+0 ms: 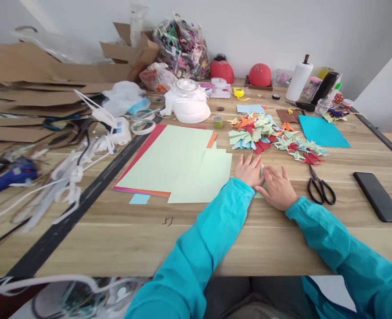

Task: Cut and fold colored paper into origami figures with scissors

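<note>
My left hand [248,170] lies flat on the tabletop with its fingers stretched forward. Beside it, my right hand [278,188] is also laid flat, its thumb reaching toward the left hand. Beneath both hands is a small piece of light green paper [259,195], mostly covered, so any fold in it is hidden. Left of the hands, large light green sheets [176,153] lie over red and orange ones. Just beyond the fingers sits a pile of folded paper stars [260,130] in green, red, orange and blue. Black-handled scissors [320,188] rest to the right of my right hand.
A black phone [379,197] lies at the right. Blue paper [324,131] is behind the scissors. White cords [72,177], a blue glue gun [11,176] and cardboard [33,95] crowd the left. Two red domed objects [260,74] and a white roll [299,82] stand at the back.
</note>
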A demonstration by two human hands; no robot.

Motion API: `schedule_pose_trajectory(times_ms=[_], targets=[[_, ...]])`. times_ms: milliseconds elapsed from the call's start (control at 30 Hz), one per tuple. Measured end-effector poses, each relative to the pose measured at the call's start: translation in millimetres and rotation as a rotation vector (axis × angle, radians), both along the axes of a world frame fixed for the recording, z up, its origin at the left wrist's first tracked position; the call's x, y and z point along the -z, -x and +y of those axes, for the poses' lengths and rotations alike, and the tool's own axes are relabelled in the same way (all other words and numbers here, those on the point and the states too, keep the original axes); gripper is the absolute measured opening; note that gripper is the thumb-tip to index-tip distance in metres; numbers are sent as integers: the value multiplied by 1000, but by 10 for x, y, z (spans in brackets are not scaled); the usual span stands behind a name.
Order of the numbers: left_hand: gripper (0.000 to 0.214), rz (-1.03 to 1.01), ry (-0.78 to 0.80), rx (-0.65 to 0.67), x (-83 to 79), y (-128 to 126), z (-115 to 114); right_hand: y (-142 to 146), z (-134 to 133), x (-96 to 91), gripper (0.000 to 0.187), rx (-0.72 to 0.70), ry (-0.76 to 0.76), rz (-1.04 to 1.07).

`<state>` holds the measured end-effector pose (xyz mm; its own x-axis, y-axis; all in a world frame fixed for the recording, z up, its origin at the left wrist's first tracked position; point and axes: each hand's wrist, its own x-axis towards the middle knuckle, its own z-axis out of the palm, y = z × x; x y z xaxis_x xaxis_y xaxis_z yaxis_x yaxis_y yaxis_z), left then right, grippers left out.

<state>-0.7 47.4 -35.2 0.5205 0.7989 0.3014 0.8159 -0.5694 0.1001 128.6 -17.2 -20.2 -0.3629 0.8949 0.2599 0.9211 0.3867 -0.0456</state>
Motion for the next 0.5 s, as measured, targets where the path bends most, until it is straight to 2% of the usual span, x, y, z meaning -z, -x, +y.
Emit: schedule_pose_trajectory(times_ms=[267,500], targets=[[34,54,-36,78,-13,-5,44,19,66,23,62,4,-68,-43],[30,81,67,176,15,23,-11,-103,144,-7,64,-49,24,-45]])
